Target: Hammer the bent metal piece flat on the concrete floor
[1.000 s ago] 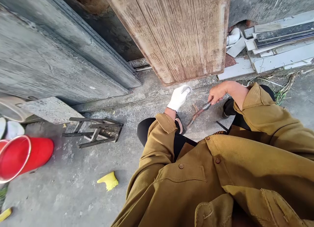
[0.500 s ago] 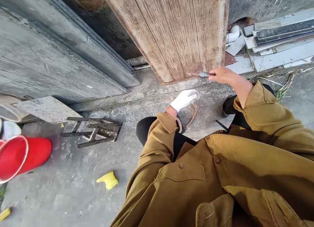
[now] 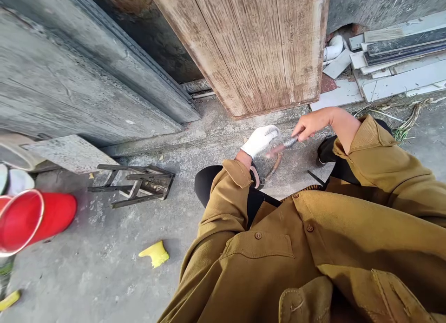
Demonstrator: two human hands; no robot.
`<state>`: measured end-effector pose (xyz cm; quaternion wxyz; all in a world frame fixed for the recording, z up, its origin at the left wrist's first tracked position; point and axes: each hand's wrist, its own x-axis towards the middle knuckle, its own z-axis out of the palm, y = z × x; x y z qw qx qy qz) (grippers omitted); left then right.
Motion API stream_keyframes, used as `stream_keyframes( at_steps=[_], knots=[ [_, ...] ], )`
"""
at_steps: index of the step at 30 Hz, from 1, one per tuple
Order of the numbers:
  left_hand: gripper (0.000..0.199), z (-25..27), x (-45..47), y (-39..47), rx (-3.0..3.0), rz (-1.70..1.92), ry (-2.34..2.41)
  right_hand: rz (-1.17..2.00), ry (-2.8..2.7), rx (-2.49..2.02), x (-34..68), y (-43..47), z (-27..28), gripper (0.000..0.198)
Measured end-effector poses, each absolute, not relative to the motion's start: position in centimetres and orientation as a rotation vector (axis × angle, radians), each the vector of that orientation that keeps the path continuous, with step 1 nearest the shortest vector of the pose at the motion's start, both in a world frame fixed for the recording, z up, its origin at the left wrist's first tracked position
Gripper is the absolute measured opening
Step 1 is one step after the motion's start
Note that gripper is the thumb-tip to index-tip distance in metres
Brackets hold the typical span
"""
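My left hand (image 3: 262,140), in a white glove, is curled with its fingers bent over. A curved brown piece (image 3: 275,168) shows just below it; whether the glove grips this or it lies on the concrete I cannot tell. My bare right hand (image 3: 310,124) is closed around a slim tool with a wire-wrapped grip (image 3: 290,141). The tool's reddish-brown end (image 3: 274,151) is smeared by motion and points down-left, just below the gloved fingers. Beneath the left wrist, a pinkish curved band (image 3: 256,178) is partly hidden by the sleeve and knee.
A worn wooden panel (image 3: 258,53) stands ahead, beside a grey slab (image 3: 80,86) on the left. A small wooden stool (image 3: 134,183) lies on its side near a red bucket (image 3: 59,216). Yellow scraps (image 3: 155,254) are on the concrete. Stacked boards (image 3: 400,79) lie at right.
My right hand has swung down and slightly left, bringing the tool from the panel's lower edge to just below the gloved hand. My left hand has barely moved.
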<state>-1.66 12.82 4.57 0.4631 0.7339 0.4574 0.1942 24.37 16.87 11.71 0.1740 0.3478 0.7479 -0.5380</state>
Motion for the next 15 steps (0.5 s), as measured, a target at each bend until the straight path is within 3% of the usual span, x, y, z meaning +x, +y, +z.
stream_keyframes(
  at_steps=[4,7,11,15],
  knots=[
    [0.03,4.8,-1.5,12.6,1.679,0.51,1.028,-1.697,2.428,1.664,26.1,17.9,12.5,0.038],
    [0.03,5.2,-1.2,12.4,1.645,0.502,0.945,-1.416,2.431,1.999,26.7,18.6,11.7,0.036],
    [0.033,5.1,-1.1,12.3,1.677,0.456,0.915,-0.834,2.408,1.956,26.4,19.1,10.2,0.034],
    [0.035,4.6,-1.3,12.4,1.733,0.457,0.928,-0.621,2.302,1.735,25.7,19.0,9.6,0.036]
  ],
)
